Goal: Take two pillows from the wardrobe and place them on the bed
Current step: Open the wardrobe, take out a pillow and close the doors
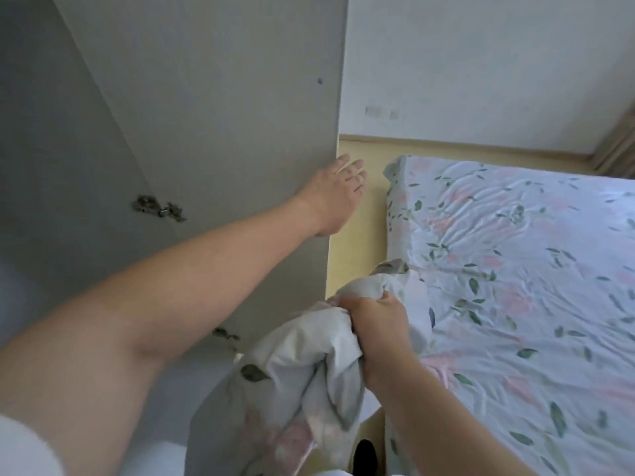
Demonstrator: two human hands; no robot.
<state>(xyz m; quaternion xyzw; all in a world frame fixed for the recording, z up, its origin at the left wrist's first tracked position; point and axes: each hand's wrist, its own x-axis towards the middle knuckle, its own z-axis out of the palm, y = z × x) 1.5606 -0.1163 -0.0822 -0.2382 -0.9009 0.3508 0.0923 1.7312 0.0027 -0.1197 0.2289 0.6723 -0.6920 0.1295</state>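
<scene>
My left hand [338, 190] lies flat with fingers spread against the free edge of the grey wardrobe door [213, 108], arm stretched out. My right hand [376, 329] is clenched on a bunched corner of a white floral pillow [292, 379], which hangs down in front of me beside the bed. The bed [515, 269], under a pale sheet with pink flowers and green leaves, fills the right side. The inside of the wardrobe is hidden behind the door. Whether one or two pillows hang from my fist, I cannot tell.
Metal hinges [159, 207] sit on the door's inner face. A pale wooden bed frame [357, 218] runs between door and mattress. A white wall [481, 63] with switches stands behind, and a curtain [618, 146] hangs at far right.
</scene>
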